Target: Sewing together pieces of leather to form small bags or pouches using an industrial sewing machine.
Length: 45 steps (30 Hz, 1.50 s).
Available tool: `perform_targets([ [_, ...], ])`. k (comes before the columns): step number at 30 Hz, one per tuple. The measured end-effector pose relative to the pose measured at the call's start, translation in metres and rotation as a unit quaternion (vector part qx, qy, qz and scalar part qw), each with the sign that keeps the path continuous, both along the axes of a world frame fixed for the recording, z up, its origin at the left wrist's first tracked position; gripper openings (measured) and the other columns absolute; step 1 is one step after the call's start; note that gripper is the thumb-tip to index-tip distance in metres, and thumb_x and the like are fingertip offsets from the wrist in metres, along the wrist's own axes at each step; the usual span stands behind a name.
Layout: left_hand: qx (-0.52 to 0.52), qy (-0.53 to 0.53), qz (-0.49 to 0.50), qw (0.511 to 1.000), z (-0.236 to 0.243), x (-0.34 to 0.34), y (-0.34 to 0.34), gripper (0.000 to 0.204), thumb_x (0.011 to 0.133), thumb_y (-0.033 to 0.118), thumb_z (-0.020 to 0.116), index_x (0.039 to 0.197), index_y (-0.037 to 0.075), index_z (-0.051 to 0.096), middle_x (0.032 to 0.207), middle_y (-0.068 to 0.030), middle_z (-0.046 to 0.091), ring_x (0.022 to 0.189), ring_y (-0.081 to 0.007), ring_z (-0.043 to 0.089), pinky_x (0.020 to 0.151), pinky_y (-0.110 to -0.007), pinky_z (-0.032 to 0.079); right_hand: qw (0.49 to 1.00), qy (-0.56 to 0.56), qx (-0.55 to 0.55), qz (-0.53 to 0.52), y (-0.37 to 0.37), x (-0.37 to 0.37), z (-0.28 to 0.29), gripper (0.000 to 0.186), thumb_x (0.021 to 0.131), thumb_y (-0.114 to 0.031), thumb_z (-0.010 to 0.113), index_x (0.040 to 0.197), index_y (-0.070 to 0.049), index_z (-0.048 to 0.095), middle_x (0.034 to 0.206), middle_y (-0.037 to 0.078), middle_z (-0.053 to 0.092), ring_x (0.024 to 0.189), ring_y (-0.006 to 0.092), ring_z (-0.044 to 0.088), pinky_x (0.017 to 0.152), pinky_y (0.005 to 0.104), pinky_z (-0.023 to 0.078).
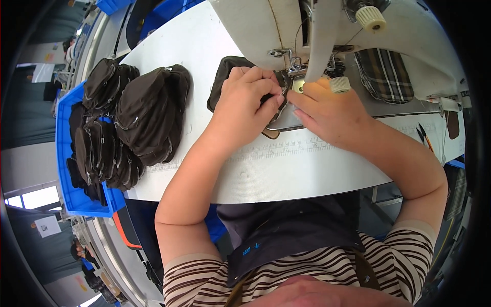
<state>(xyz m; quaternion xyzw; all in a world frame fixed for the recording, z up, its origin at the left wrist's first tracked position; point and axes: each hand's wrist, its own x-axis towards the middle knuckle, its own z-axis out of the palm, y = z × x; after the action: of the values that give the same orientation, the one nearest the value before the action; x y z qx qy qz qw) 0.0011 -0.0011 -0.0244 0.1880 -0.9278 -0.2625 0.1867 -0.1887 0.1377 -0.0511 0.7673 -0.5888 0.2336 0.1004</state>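
A dark brown fabric pouch (221,91) with a zipper along its edge lies on the white sewing table, just left of the sewing machine's presser foot (296,71). My left hand (244,100) is closed, thumb and fingertips pinching the pouch by its zipped edge. A small tan-edged tab (271,134) pokes out below that hand. Close by, my right hand (332,110) is beside the needle area, its fingers curled and the index fingertip against the zipped edge. Whatever lies between the right thumb and fingers is hidden.
The white sewing machine (255,28) stands across the far side. Plaid fabric pieces (384,77) lie right of it. Finished-looking dark bags (153,112) pile up at left, partly in a blue bin (76,197). A pen-like orange tool (427,139) rests at the right.
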Motion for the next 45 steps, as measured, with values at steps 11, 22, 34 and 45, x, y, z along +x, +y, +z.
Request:
perform_targets([
  [11,-0.26,0.006,0.059,0.964,-0.001,-0.013,0.02,0.026,0.074,0.017,0.081,0.097,0.011,0.07,0.1,0.0001,0.067,0.102,-0.0263,0.058,0.095,-0.045,0.041,0.998,0.02,0.016,0.055,0.003,0.001,-0.002,0.035,0.076,-0.013,0.076,0.11,-0.009,0.075,0.081,0.0,0.059,0.076,0.0174,0.064,0.065,0.0354,0.045],
  [22,-0.282,0.027,0.005,0.959,-0.005,-0.012,0.013,0.015,0.076,0.016,0.079,0.09,0.014,0.077,0.086,0.0022,0.066,0.09,-0.0214,0.06,0.09,-0.041,0.045,0.998,0.0,0.012,0.057,0.004,0.001,-0.002,0.032,0.077,-0.012,0.075,0.109,-0.007,0.075,0.08,0.002,0.063,0.077,0.02,0.066,0.068,0.037,0.048],
  [34,-0.145,-0.009,0.012,0.989,-0.007,-0.013,0.036,0.024,0.083,0.005,0.075,0.106,0.005,0.078,0.1,-0.0075,0.073,0.091,-0.0299,0.068,0.079,-0.04,0.058,0.996,0.011,0.057,0.063,0.01,-0.005,0.003,0.025,0.077,-0.013,0.074,0.101,-0.007,0.073,0.078,0.002,0.062,0.078,0.0212,0.066,0.068,0.0375,0.049],
  [45,-0.15,-0.009,0.006,0.989,-0.002,-0.007,0.034,0.018,0.077,0.009,0.081,0.095,0.009,0.078,0.096,-0.0035,0.073,0.088,-0.0265,0.068,0.074,-0.039,0.058,0.994,0.017,0.019,0.102,0.015,0.0,0.001,0.028,0.08,-0.011,0.071,0.106,-0.004,0.077,0.076,0.001,0.06,0.074,0.0197,0.062,0.065,0.0347,0.048],
])
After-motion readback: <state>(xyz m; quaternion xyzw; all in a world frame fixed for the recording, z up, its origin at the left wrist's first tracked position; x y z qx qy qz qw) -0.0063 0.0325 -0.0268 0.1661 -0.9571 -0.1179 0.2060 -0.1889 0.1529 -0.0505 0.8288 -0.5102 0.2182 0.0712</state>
